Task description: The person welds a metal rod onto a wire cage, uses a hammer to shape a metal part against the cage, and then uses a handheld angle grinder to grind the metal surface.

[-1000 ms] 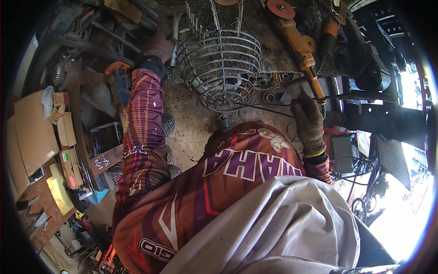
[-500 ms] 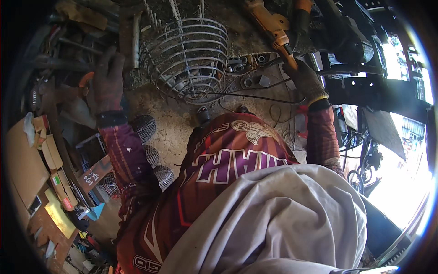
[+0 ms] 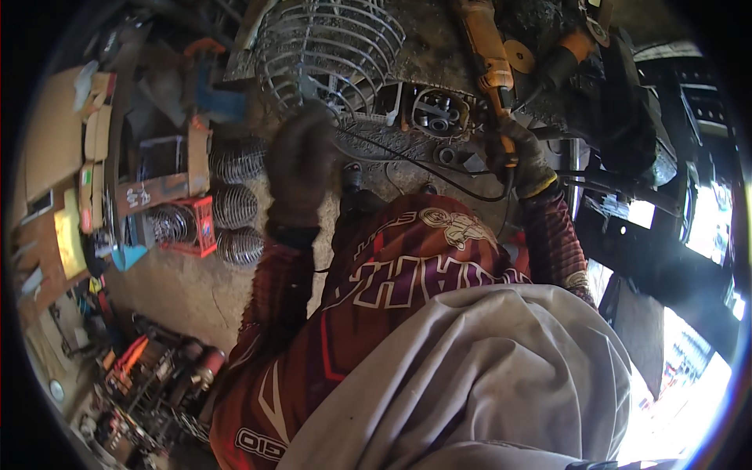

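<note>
My right hand [image 3: 529, 157], in a dark glove with a yellow cuff edge, is closed round the rear end of an orange angle grinder [image 3: 491, 59] that lies on the dark workbench. A black cable trails from that end. Just below a round cage of bent metal rods [image 3: 333, 47], my left hand [image 3: 301, 160] is raised, gloved too. Motion smears its fingers, so whether it holds anything cannot be made out. Beside the grinder lies a second orange and dark power tool [image 3: 568, 56], with a tan disc [image 3: 518, 56] between them.
An oval container [image 3: 440, 111] of metal rings and nuts sits at the bench edge. Several wire cages [image 3: 235, 206] stand on the floor at left, near a red crate [image 3: 205, 223]. Cardboard [image 3: 59, 129] is stacked far left. Dark machinery [image 3: 638, 133] stands at right.
My left hand has swung rightward from the far left to below the rod cage. My right hand stays on the grinder. The whole view has turned, showing more floor at left.
</note>
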